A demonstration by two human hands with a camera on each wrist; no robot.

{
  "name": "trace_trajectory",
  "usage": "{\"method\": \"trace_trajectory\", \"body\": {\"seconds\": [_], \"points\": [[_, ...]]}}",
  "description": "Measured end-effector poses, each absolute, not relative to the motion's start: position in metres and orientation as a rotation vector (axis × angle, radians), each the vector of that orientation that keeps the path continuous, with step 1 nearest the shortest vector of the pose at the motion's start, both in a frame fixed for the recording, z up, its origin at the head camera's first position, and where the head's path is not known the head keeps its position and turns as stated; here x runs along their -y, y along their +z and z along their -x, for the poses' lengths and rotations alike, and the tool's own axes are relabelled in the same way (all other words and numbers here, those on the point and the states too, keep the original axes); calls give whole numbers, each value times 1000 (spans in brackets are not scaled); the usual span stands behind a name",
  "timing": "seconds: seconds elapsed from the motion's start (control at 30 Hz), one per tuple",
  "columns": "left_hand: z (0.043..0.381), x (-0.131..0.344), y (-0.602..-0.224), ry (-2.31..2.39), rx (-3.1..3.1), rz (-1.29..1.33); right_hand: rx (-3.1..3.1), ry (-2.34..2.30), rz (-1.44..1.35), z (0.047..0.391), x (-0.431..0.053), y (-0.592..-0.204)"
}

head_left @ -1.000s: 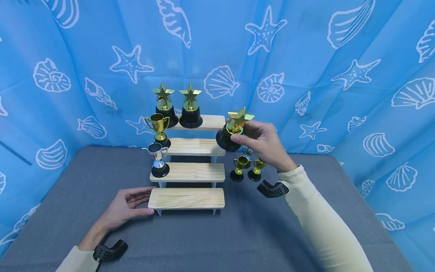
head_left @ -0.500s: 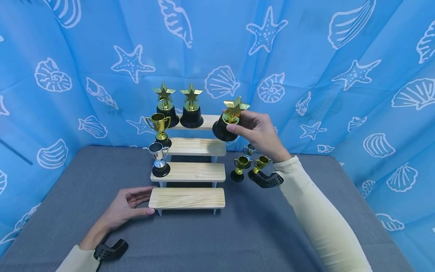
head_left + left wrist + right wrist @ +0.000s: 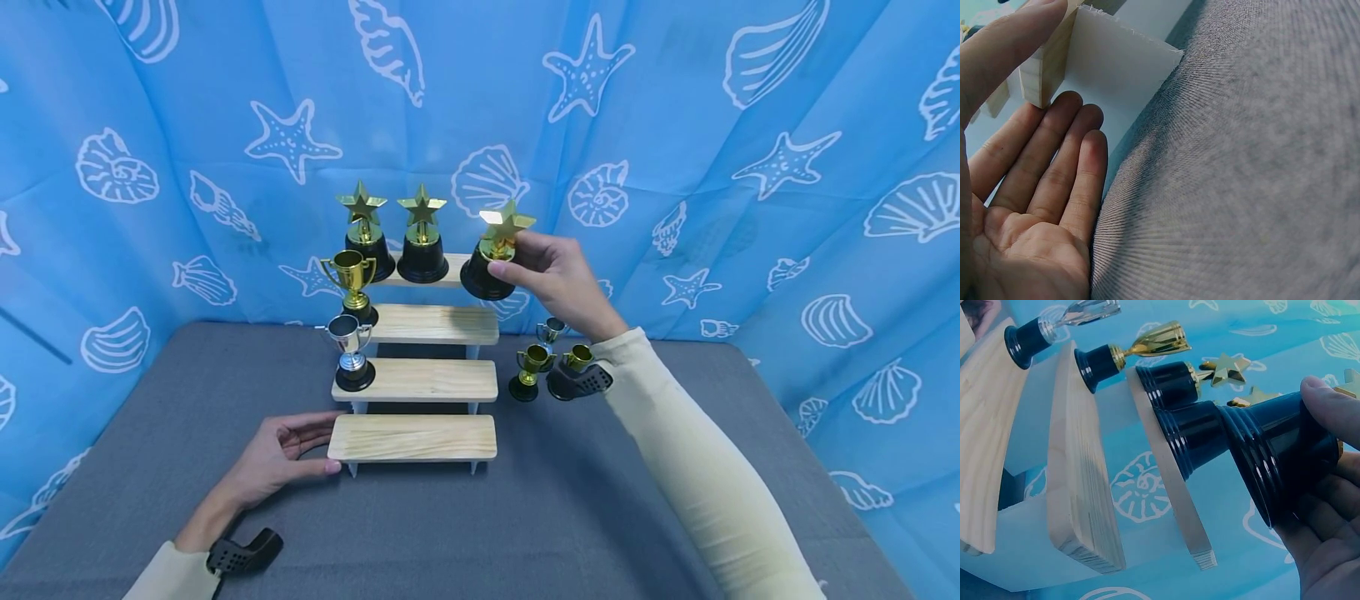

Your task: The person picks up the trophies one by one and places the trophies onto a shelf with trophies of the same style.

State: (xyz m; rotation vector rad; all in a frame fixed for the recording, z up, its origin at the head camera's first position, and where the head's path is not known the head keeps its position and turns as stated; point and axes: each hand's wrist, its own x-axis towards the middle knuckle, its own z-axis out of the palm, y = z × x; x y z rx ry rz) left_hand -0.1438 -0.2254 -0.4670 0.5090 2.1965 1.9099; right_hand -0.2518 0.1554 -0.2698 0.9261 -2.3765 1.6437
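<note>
My right hand (image 3: 558,279) grips a gold star trophy (image 3: 487,277) by its black base, thumb in front. The trophy tilts over the right end of the top step; in the right wrist view its black base (image 3: 1272,459) hangs just off that plank. Two more star trophies, the left one (image 3: 366,242) and the middle one (image 3: 423,246), stand on the top step. My left hand (image 3: 273,458) lies at the left end of the lowest step (image 3: 412,437). In the left wrist view its fingers (image 3: 1063,162) are nearly straight, with tips at the plank's edge.
A gold cup (image 3: 351,279) and a silver cup (image 3: 350,346) stand on the left of the two middle steps. Right of the stand, two gold cups, one in front (image 3: 531,371), and a silver cup (image 3: 551,329) stand on the grey tabletop (image 3: 570,517). A blue curtain (image 3: 660,125) hangs behind.
My right hand has moved up and to the left with the star trophy, from beside the stand to the top step's right end. My left hand stays in place.
</note>
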Motion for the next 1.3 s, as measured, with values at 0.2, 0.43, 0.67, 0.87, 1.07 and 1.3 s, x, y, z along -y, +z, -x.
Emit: {"method": "trace_trajectory", "body": {"seconds": [0.2, 0.43, 0.67, 0.87, 1.07, 1.3], "points": [[144, 226, -467, 1903, -2202, -497, 2407, 1624, -900, 258, -151, -270], [144, 226, -468, 1891, -2215, -485, 2417, 1670, -899, 265, -148, -273], [144, 224, -467, 1889, -2218, -485, 2428, 1691, -882, 271, -146, -278], [144, 225, -468, 1886, -2222, -486, 2436, 1703, -871, 275, -145, -281], [145, 226, -469, 1884, -2224, -484, 2450, 1699, -858, 280, -143, -283], [145, 227, -470, 1876, -2230, -459, 2469, 1699, -843, 284, -141, -285]]}}
